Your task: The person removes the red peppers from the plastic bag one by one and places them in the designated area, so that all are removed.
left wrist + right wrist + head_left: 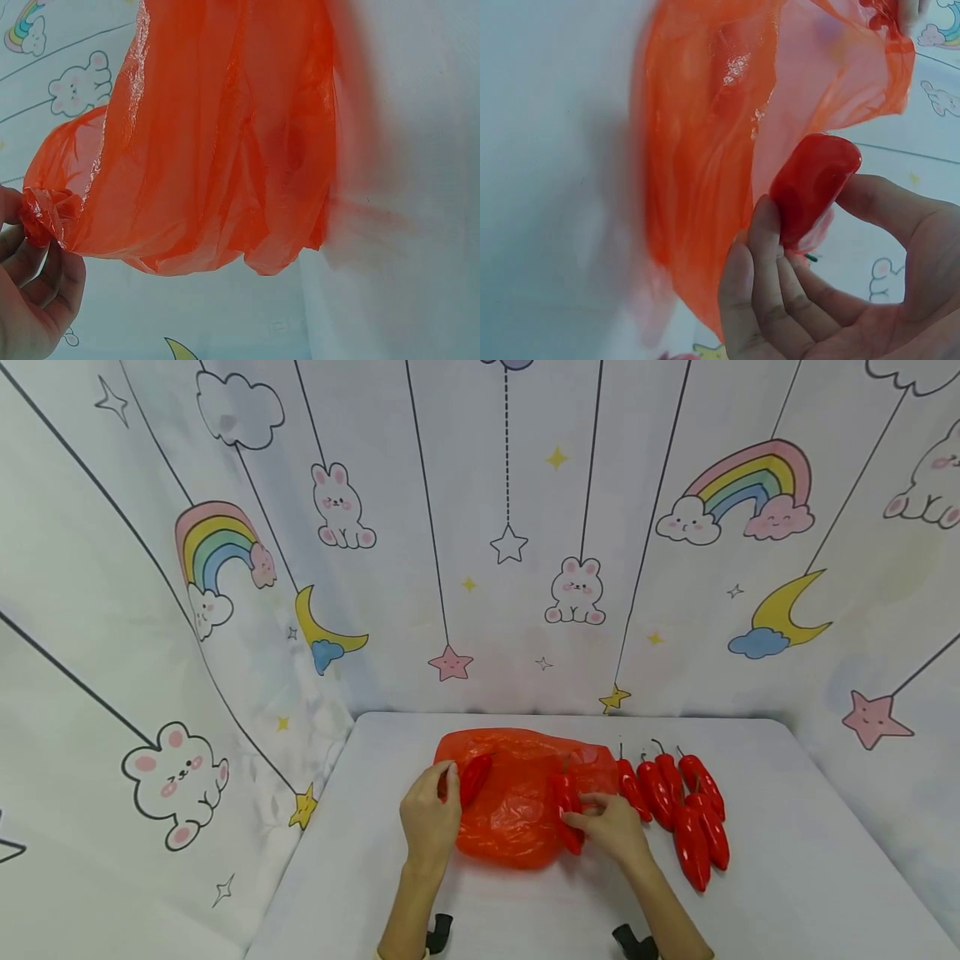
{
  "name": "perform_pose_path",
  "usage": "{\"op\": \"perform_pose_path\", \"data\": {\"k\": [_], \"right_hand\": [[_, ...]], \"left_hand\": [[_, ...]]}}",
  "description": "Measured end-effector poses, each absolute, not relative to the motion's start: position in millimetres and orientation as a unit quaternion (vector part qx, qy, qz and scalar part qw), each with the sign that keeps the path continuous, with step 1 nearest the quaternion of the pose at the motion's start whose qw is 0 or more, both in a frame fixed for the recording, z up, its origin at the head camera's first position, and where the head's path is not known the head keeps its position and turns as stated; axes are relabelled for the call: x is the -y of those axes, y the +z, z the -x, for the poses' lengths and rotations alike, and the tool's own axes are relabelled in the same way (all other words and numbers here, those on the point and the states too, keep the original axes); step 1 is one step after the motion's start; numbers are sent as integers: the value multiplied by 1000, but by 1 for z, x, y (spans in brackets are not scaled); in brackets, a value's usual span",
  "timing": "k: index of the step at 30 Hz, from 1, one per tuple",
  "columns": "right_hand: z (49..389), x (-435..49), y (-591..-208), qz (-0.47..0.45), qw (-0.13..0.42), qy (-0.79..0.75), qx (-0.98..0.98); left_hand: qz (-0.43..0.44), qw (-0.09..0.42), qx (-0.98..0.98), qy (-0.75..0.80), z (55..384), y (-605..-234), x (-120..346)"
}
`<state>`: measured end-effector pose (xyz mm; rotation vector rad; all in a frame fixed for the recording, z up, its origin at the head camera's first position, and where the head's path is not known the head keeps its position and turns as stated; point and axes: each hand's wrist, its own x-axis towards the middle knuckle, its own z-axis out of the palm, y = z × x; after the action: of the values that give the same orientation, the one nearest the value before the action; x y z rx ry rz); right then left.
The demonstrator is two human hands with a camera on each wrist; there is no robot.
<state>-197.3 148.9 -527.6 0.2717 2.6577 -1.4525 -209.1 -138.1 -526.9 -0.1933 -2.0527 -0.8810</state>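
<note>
An orange-red plastic bag (510,818) lies on the white table, its side raised and puffed out. My left hand (431,818) pinches a bunched part of the bag's edge between thumb and fingers, as the left wrist view shows at the gathered plastic (52,214). My right hand (611,827) holds a glossy red chili pepper (567,810) upright between thumb and fingers, over the bag's right part in the head view. In the right wrist view this pepper (814,187) is beside the bag's open edge. A darker red shape shows through the bag's wall there.
Several red chili peppers (692,847) with dark stems lie on the table to the right of the bag. White cloth (517,635) printed with rabbits, stars and rainbows hangs behind the table (360,860) and at its sides. Black wrist mounts (441,933) sit at both forearms.
</note>
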Motion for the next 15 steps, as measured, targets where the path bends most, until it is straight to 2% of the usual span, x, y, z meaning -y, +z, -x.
{"op": "perform_pose_path", "data": {"k": [15], "right_hand": [[191,-176,-539,-113,51,-479,-869]], "left_hand": [[82,440,822,-352,209,-528,138]]}}
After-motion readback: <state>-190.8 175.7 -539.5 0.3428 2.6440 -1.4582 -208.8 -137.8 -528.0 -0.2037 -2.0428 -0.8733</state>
